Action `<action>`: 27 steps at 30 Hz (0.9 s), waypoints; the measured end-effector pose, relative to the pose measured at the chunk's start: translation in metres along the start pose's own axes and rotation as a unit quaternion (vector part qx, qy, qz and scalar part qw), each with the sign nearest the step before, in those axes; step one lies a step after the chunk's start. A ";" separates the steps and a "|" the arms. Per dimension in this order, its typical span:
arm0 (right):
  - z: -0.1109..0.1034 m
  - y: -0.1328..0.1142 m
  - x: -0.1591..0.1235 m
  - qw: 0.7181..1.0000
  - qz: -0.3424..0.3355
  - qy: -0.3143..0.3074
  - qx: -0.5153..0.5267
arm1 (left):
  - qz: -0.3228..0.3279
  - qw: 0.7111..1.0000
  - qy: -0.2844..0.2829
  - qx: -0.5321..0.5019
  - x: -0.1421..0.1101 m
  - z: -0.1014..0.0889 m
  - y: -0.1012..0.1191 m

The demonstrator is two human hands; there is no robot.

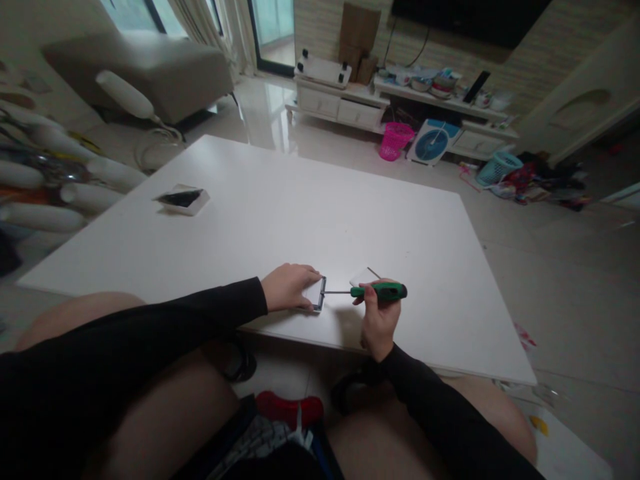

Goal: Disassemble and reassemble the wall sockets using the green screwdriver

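My left hand [291, 287] grips a small flat white device with a dark end [314, 293] near the table's front edge, thumb and fingers on its opposite sides. In my right hand [381, 317] is a green-handled screwdriver [380, 291], held level. Its thin shaft points left, and the tip meets the dark end of the device. Just beyond the screwdriver lies a flat pale piece [362, 276] with a thin dark edge, partly hidden by my right hand. What exactly the device is, I cannot tell.
The white table [280, 200] spreads before me. A small open white box [193, 203] with something black in it sits at the left. Beyond stand a pink basket [397, 140], a blue fan [433, 142] and a low white cabinet [345, 110]. My knees are under the front edge.
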State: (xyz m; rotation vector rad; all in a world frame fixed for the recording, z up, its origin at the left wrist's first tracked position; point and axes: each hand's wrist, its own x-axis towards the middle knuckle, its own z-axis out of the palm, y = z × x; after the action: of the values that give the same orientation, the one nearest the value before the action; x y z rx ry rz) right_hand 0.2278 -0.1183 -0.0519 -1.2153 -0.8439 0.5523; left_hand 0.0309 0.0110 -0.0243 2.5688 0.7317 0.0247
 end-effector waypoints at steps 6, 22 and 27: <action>-0.001 0.009 0.007 0.993 0.083 0.076 0.021 | -0.007 1.000 -0.002 0.006 0.001 -0.001 0.001; 0.003 -0.004 0.006 0.999 0.035 0.033 0.005 | -0.014 1.000 -0.011 0.015 0.000 0.000 0.002; 0.007 -0.007 0.004 1.000 0.023 0.019 -0.010 | -0.017 1.000 -0.004 0.010 0.000 0.000 0.003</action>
State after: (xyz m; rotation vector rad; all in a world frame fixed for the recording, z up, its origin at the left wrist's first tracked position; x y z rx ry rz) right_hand 0.2241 -0.1134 -0.0430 -1.2615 -0.7932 0.5581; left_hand 0.0327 0.0090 -0.0228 2.5744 0.7753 -0.0038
